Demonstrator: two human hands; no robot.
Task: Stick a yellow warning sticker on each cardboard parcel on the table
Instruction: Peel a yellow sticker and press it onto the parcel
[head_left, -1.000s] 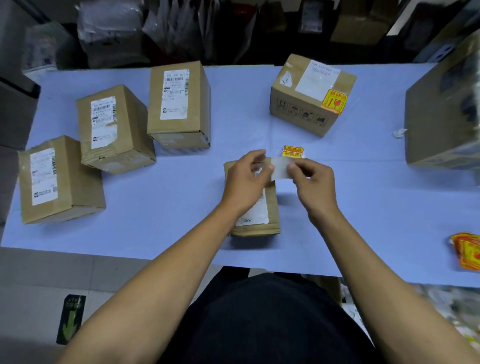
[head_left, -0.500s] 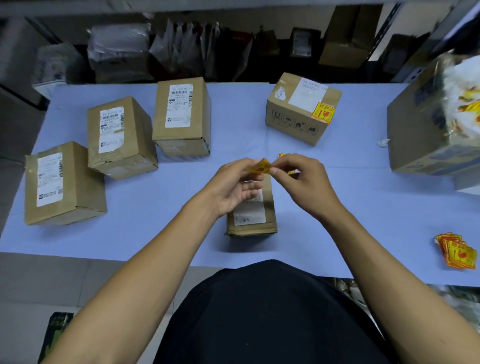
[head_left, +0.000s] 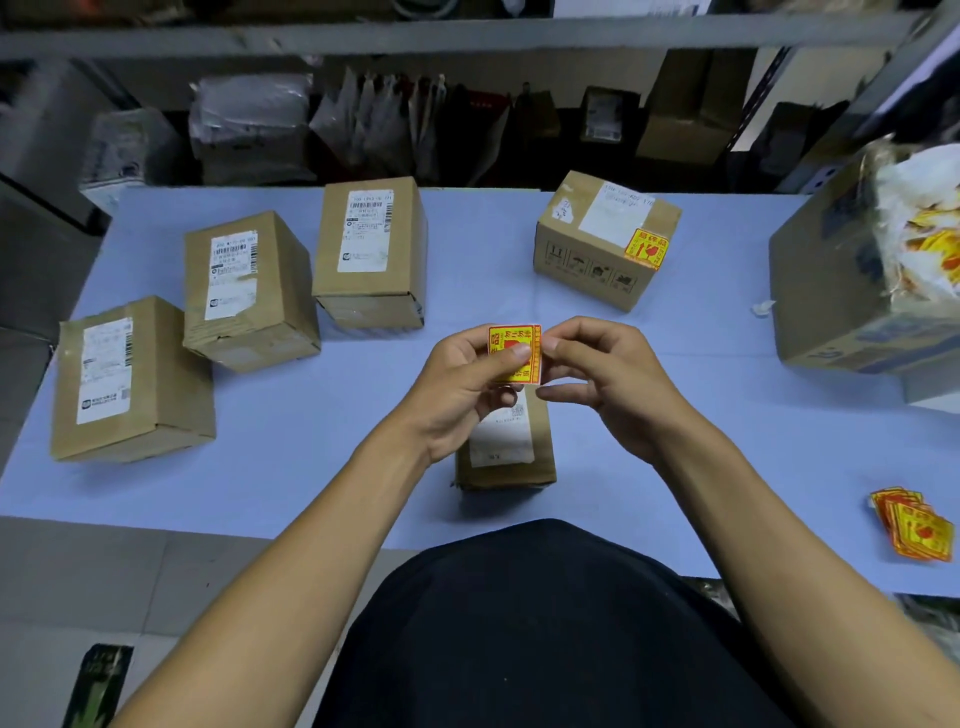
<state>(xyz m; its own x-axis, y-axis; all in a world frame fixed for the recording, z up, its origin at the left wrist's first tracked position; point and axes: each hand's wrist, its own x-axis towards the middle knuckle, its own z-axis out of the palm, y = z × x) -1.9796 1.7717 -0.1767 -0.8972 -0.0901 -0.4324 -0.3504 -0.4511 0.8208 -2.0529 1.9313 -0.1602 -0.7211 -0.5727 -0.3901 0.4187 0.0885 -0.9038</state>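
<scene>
Sticker pinched over the nearest parcel

Yellow sticker (head_left: 514, 354) gripped between left hand (head_left: 462, 395) thumb and fingers, its right edge pinched by right hand (head_left: 605, 387). Just below both hands, small parcel (head_left: 506, 447) on bench (head_left: 311, 441). Far right of right hand, sticker stack (head_left: 911, 525).

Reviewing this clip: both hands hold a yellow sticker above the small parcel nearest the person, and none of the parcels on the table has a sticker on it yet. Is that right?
Not quite. The head view shows one parcel already stickered: the far parcel carries a yellow sticker on its corner. The rest holds: the left hand and right hand pinch the yellow sticker above the small parcel.
</scene>
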